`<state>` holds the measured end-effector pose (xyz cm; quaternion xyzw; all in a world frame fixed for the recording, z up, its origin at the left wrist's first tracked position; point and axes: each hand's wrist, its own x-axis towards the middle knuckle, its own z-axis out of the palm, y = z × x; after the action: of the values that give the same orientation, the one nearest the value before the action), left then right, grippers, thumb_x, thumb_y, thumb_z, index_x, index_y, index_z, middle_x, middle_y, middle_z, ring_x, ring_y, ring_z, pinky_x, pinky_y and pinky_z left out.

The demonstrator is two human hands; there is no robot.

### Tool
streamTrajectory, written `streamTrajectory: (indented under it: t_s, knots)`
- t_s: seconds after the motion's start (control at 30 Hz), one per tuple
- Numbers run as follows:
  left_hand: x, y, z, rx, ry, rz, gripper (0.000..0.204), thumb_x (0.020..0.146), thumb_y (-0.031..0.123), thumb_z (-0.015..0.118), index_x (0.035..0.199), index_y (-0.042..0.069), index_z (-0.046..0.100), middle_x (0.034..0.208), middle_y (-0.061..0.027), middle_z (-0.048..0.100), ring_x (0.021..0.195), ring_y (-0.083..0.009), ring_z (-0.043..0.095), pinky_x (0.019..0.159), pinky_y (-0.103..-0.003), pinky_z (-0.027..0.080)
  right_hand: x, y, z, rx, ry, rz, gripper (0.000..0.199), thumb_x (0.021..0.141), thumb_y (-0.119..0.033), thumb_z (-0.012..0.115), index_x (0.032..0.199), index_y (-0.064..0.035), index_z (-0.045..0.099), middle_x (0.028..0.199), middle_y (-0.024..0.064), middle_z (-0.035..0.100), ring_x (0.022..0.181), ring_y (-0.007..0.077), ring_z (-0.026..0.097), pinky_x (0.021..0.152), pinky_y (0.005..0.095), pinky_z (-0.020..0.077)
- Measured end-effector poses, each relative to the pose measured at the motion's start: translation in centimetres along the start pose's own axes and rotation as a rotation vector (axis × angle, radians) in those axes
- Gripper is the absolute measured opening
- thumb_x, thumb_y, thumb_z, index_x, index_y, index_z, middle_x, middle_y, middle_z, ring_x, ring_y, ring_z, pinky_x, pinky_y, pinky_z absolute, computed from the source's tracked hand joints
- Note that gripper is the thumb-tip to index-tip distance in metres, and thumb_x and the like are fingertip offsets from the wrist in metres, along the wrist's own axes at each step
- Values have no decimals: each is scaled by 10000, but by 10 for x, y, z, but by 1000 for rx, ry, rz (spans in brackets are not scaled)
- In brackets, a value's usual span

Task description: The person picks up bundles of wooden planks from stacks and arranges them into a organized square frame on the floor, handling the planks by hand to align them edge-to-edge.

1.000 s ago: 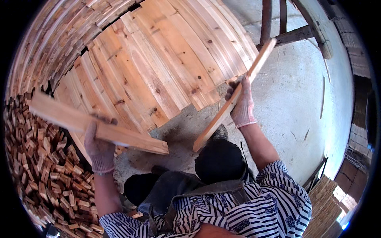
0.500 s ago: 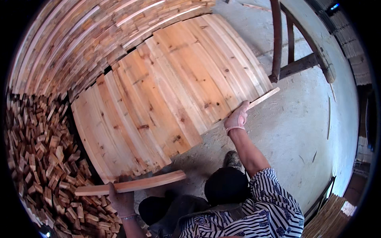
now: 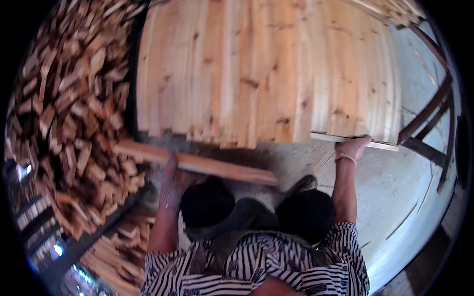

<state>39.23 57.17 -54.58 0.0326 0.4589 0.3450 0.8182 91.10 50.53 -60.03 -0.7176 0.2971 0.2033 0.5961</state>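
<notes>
My left hand [image 3: 173,183], in a knitted glove, is closed around a thick wooden board [image 3: 224,166] held in front of my left knee. The board slants down to the right, its left end over the offcuts. Across from it my gloved right hand [image 3: 352,148] is closed on a thin wooden strip [image 3: 383,145]. This strip runs along the near ends of the wide layer of planks [image 3: 266,74], close against them at the right. The planks lie side by side, and their near ends are uneven.
A large heap of wood offcuts [image 3: 74,133] lies to the left, behind a dark edge. More wood pieces [image 3: 121,251] are at the lower left. A dark frame [image 3: 427,113] stands at the right on the pale concrete floor [image 3: 380,197]. My knees [image 3: 305,214] are just below the planks.
The view has swung left, so the planks now run nearly straight away from me. Both hands keep their hold. The strip now lies more level along the plank ends, and the thick board tilts the other way.
</notes>
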Motion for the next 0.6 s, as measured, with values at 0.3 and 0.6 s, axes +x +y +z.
streamTrajectory:
  t_s: [0.3, 0.6]
  knots:
    - [26, -34, -9, -74, -40, -71, 821, 950, 632, 580, 1479, 41, 368, 1469, -252, 448, 1370, -450, 450, 1102, -684, 374, 77, -8, -122, 128, -142, -196, 761, 921, -757, 447, 1272, -89, 548, 1063, 84, 576, 864, 233, 525, 807, 406, 495]
    - [108, -28, 2, 8, -107, 131, 698, 991, 609, 526, 1474, 112, 440, 1499, -116, 477, 1315, -364, 513, 1112, -615, 410, 13, -56, -83, -44, -143, -338, 751, 1040, -550, 431, 1560, -30, 279, 1339, 160, 549, 1208, 270, 531, 1047, 437, 454]
